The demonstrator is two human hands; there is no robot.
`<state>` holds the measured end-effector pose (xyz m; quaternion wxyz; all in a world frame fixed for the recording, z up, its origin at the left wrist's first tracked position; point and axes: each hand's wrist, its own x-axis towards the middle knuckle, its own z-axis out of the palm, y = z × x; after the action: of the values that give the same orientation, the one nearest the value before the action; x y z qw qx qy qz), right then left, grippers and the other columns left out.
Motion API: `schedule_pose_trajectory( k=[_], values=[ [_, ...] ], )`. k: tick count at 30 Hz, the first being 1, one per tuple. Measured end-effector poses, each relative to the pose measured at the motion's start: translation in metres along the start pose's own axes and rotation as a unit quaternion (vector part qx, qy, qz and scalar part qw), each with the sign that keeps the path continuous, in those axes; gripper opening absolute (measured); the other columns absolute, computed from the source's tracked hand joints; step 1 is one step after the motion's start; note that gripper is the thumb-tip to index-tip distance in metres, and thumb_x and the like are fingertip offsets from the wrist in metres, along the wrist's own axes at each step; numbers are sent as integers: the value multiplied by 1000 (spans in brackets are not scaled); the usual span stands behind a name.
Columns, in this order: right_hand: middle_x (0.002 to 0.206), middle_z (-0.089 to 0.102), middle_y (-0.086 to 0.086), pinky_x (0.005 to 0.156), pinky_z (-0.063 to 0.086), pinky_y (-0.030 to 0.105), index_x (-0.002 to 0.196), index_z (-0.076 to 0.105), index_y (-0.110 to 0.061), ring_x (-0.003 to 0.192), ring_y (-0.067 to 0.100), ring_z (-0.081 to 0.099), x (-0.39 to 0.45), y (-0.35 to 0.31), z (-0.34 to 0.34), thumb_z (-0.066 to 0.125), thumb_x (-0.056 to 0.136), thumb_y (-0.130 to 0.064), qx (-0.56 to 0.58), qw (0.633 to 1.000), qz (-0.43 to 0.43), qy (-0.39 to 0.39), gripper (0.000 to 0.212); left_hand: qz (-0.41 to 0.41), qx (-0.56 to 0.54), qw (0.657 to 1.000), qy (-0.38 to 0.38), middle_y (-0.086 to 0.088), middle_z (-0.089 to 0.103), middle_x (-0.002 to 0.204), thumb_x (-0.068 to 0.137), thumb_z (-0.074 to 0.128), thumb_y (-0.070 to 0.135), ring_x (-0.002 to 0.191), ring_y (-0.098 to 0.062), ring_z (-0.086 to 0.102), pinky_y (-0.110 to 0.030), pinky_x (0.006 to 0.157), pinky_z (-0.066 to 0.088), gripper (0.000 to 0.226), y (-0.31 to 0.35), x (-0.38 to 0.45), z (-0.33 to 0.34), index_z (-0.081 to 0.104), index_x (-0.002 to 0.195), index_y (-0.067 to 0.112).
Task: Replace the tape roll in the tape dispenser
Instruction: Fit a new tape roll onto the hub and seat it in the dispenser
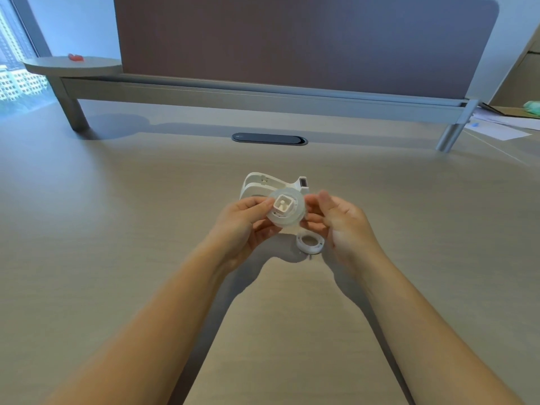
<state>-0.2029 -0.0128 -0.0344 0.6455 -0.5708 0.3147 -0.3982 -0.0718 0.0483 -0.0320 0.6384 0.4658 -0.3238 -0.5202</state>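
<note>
Both hands hold a clear tape roll [293, 219] above the desk, with a white square-hubbed spindle [283, 206] seated in its centre. My left hand [244, 219] pinches its left rim. Fingertips of my right hand [339, 222] touch its right rim. Behind them the white tape dispenser [264, 184] stands on the desk with its roll bay empty and its cutter [303, 181] at the right. A small white empty tape core [310, 243] lies flat on the desk just below the held roll, beside my right palm.
The beige desk [146, 229] stretches wide on all sides. A dark cable slot [269, 138] sits farther back. A grey divider panel [292, 39] on a metal rail closes the far edge. Papers [496, 127] lie at the far right.
</note>
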Motion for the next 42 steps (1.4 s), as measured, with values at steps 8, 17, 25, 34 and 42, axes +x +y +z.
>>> schedule_pose_trajectory(
  k=[8,17,25,34,42],
  values=[
    [104,51,-11,73,48,5,115,55,-20,90,6,55,-5,-10,6,59,79,-4,-265,952,-147,-35,40,-95,-41,994,25,-11,62,78,85,49,11,46,-8,61,-12,44,51,11,16,-2,-4,58,84,5],
    [103,57,-3,82,51,19,106,60,-15,96,13,58,5,-18,18,62,78,-9,-285,941,-179,-37,30,-55,90,994,12,-7,63,86,82,54,14,67,-13,59,-13,50,53,8,39,0,-10,61,87,13],
    [91,60,0,63,53,12,108,57,-8,81,12,58,33,-26,22,60,79,-7,-184,977,-103,-12,29,120,289,948,64,2,56,90,79,56,3,79,-13,58,-15,57,54,31,44,21,-9,49,109,11],
    [94,61,4,76,49,27,96,60,-9,85,18,58,67,-28,24,61,79,-6,-285,947,-140,52,18,148,428,887,92,-9,56,118,84,51,17,100,-14,48,-29,90,41,34,50,50,-38,51,117,11],
    [95,62,5,75,48,20,100,63,-8,85,16,57,77,-19,33,61,79,-10,-319,934,-159,-12,21,201,494,843,71,-1,58,91,82,54,16,86,-14,53,-17,71,42,23,48,68,-33,63,102,7]
  ],
)
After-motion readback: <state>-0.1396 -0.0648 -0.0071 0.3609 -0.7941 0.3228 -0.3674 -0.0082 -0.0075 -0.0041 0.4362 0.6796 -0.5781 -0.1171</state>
